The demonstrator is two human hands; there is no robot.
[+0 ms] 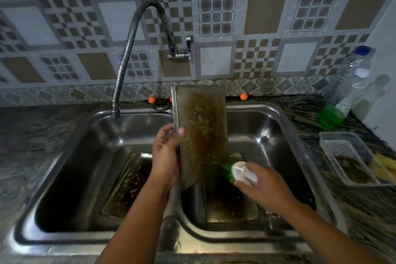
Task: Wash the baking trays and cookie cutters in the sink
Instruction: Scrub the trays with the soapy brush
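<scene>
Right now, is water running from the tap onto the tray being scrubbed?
No: the faucet spout ends left of the held tray, with no stream visible.

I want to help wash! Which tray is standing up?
The tray that the left hand holds upright over the sink divider; the other trays lie down in the basins.

Home kitchen: double sink [300, 126], tiled wall [265, 13].

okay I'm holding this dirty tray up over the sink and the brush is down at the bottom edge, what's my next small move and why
Probably stroke the brush upward along the tray. Your left hand holds the tray upright by its left edge, your right hand has the green bristles at the lower right corner, and brown residue streaks the face above them.
</scene>
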